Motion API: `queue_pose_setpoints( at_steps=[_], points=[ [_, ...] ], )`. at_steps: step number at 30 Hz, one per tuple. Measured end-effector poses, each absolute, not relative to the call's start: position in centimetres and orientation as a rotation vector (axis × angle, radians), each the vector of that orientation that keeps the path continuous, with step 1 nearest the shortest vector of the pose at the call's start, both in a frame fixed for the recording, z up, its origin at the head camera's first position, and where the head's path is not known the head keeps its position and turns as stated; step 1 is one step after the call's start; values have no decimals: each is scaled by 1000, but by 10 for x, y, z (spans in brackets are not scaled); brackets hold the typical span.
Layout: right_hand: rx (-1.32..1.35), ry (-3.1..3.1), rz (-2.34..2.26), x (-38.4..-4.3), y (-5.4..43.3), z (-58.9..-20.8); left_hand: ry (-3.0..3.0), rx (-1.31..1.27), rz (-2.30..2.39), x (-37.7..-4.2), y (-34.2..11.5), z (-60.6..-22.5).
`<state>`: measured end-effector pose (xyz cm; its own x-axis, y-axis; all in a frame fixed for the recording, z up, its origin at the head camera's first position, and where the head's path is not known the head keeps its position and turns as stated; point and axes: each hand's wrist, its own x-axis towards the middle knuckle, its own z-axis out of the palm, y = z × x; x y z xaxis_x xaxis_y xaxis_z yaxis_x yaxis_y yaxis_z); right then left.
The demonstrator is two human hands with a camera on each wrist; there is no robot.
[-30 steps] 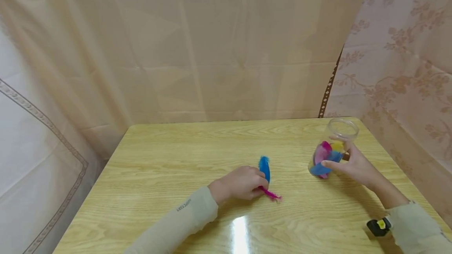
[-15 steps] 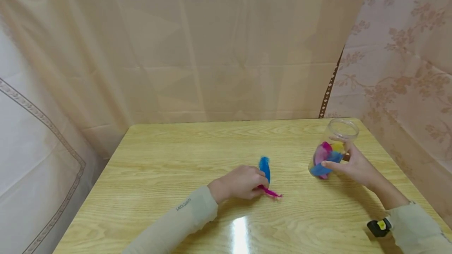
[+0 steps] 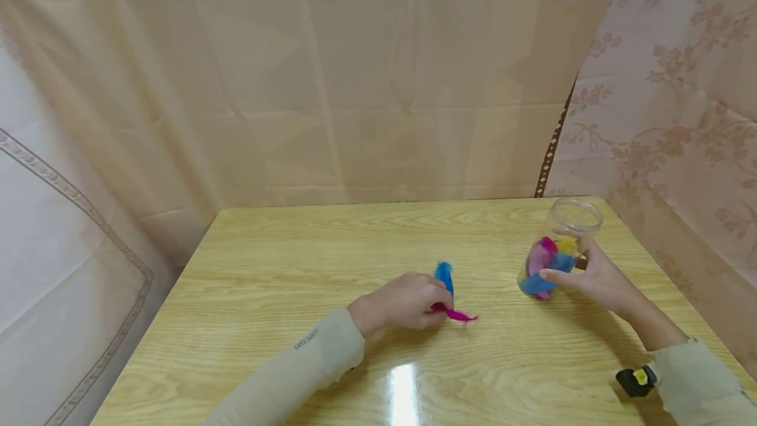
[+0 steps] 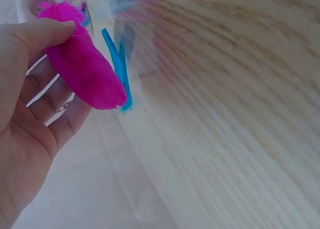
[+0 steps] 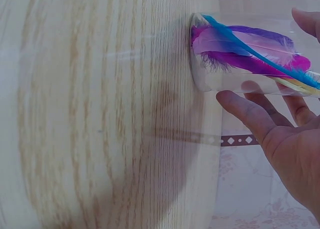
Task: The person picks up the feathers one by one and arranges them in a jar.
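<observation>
My left hand point(image 3: 408, 301) pinches a magenta feather point(image 4: 85, 71) between thumb and fingers, just above the table; in the head view only the feather's end shows past the fingers. A blue feather point(image 3: 445, 276) lies on the table right behind that hand, partly hidden by it. On the right, my right hand point(image 3: 594, 281) grips a clear plastic jar point(image 3: 570, 219) around its side. The jar has no lid on and stands on the table. Inside are several feathers point(image 5: 250, 49) in pink, magenta, purple, blue and yellow.
The wood-grain table point(image 3: 284, 248) ends at a beige curtain point(image 3: 355, 84) along the back. A flowered cloth point(image 3: 680, 117) hangs at the right side and a white cloth point(image 3: 59, 248) at the left. A black device point(image 3: 635, 381) sits at the right wrist.
My left hand has lifted slightly, and the magenta feather's end has swung up and to the right. My right hand and the jar stay almost where they were.
</observation>
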<state>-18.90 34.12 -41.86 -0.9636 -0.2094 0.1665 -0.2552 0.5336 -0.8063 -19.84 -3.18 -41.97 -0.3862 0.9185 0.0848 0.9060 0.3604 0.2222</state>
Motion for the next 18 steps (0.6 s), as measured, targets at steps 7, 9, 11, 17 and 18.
queue_pose_setpoints(
  at_steps=[7,9,11,17,18],
  points=[
    [409,-2704,1434,-188,340,-418,2552,1767,441,-200,-28,-416],
    [405,-2705,1431,-188,340,-417,2559,1774,470,-201,-26,-414],
    [405,-2704,1430,-188,340,-417,2567,1770,494,-202,-25,-411],
    [408,-2696,1441,-189,339,-418,2579,1752,585,-202,-18,-402],
    [407,-2697,1442,-188,339,-418,2581,1751,602,-203,-16,-401]
  ],
)
